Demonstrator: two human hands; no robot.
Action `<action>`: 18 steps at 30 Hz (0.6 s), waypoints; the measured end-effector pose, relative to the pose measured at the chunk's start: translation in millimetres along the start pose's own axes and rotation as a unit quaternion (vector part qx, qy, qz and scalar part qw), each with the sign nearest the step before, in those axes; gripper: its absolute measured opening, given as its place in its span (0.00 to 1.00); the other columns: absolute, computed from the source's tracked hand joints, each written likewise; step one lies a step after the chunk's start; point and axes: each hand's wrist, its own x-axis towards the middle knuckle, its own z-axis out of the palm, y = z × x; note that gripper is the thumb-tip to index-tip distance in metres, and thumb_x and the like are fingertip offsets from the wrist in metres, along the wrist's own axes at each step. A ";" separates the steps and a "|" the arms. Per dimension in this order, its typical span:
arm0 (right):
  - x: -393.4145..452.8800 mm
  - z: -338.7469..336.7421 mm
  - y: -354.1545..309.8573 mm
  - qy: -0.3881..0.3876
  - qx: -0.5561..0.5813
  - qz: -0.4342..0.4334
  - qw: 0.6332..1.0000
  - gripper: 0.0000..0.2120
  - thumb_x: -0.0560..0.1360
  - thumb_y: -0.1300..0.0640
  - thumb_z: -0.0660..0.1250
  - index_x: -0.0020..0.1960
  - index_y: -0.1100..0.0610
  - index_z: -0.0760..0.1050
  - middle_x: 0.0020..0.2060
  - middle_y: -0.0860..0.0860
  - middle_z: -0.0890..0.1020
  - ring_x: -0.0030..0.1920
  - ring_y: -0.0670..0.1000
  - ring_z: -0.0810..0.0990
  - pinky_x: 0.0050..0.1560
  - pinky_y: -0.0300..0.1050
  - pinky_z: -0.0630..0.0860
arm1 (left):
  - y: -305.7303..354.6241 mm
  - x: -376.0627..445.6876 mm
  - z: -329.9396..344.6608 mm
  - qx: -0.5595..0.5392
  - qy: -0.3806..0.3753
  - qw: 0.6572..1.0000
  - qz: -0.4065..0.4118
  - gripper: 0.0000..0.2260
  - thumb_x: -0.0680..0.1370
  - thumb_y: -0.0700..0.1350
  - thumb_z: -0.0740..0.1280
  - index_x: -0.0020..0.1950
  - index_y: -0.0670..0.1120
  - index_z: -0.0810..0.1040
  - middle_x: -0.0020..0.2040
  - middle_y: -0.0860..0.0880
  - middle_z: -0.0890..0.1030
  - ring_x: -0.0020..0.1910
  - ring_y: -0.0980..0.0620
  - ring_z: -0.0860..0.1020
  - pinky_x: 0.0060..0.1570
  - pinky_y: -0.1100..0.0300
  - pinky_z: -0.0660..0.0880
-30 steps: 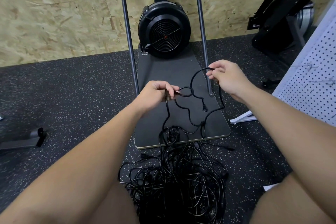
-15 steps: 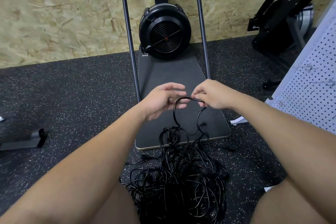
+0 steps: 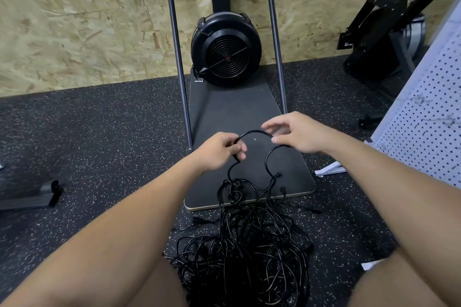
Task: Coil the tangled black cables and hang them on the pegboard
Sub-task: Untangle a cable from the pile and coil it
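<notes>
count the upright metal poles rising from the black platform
2. The left pole rises from the black platform's left edge, beside the fan housing. The right pole rises from the right edge. Their tops run out of frame.

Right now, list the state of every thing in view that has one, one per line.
left hand: gripping the cable.
right hand: pinching the same cable.
cable: lifted in an arch between both hands.
cable pile: tangled on the floor, uncoiled.
pegboard: no cable hung on the visible part.
fan: spinning or not, cannot tell.
</notes>
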 end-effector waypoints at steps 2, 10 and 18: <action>-0.4 9.1 -3.8 -0.035 -0.056 -0.023 0.998 0.33 0.82 0.52 0.77 0.84 0.44 0.69 0.77 0.40 0.76 0.75 0.42 0.76 0.78 0.50 0.72 | 9.0 -1.0 5.0 0.030 -0.005 0.999 0.027 0.09 0.89 0.42 0.62 0.56 0.46 0.82 0.45 0.44 0.88 0.46 0.44 0.84 0.59 0.46 0.80; 1.6 13.3 -30.6 -0.026 -0.138 -0.066 0.988 0.13 0.84 0.51 0.66 0.44 0.48 0.85 0.33 0.49 0.84 0.34 0.52 0.81 0.43 0.53 0.80 | 13.5 3.8 9.3 0.164 0.042 0.982 0.089 0.10 0.85 0.44 0.67 0.45 0.51 0.80 0.38 0.57 0.85 0.34 0.53 0.78 0.40 0.57 0.75; -21.2 -48.1 -21.2 0.033 -0.001 -0.066 0.997 0.09 0.84 0.55 0.72 0.49 0.49 0.90 0.33 0.47 0.84 0.27 0.43 0.70 0.31 0.38 0.67 | -56.5 0.3 -15.0 0.216 -0.014 0.976 -0.027 0.09 0.84 0.41 0.69 0.45 0.47 0.84 0.43 0.53 0.86 0.36 0.65 0.78 0.46 0.60 0.74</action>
